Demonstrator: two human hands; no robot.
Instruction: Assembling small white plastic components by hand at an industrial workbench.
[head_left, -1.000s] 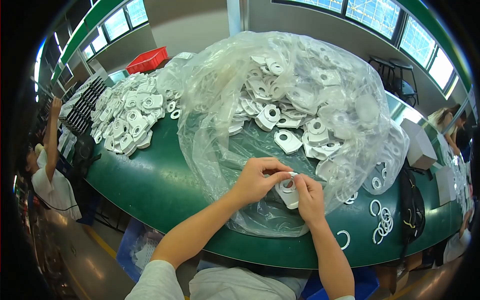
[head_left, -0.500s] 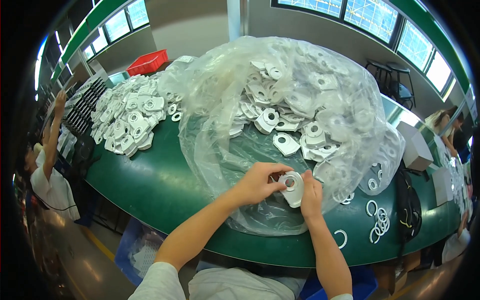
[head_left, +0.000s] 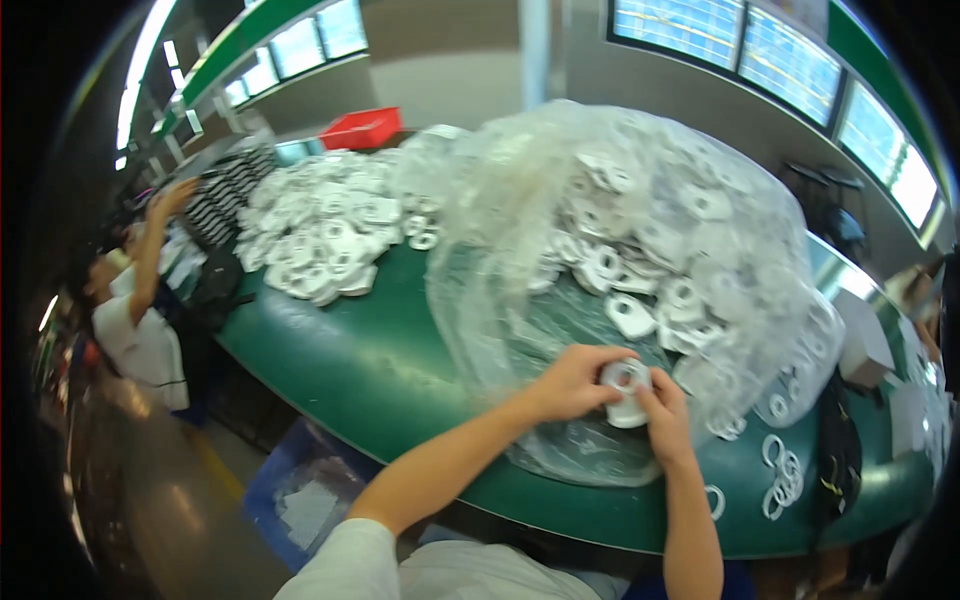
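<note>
Over the near part of the bag, both hands hold one white plastic part (head_left: 627, 412) that has a round hole in its upper end. My left hand (head_left: 575, 385) grips its left edge, thumb and fingers closed around it. On the right edge, my right hand (head_left: 667, 412) is closed too, its thumb against the part. Just beyond lies a large clear plastic bag (head_left: 480, 225), spread open and full of similar white parts (head_left: 630, 315). Motion blur hides the part's finer detail.
A heap of white parts (head_left: 335, 215) covers the left of the green table (head_left: 330, 335). White rings (head_left: 783, 478) and a black strap-like item (head_left: 838, 455) lie at right. A red tray (head_left: 362, 128) sits behind; a blue bin (head_left: 300, 490) stands below. A co-worker (head_left: 140, 320) is at left.
The view has swung left, so the scene sits farther right. Both hands still grip the white part; my right thumb now lies closer over its face.
</note>
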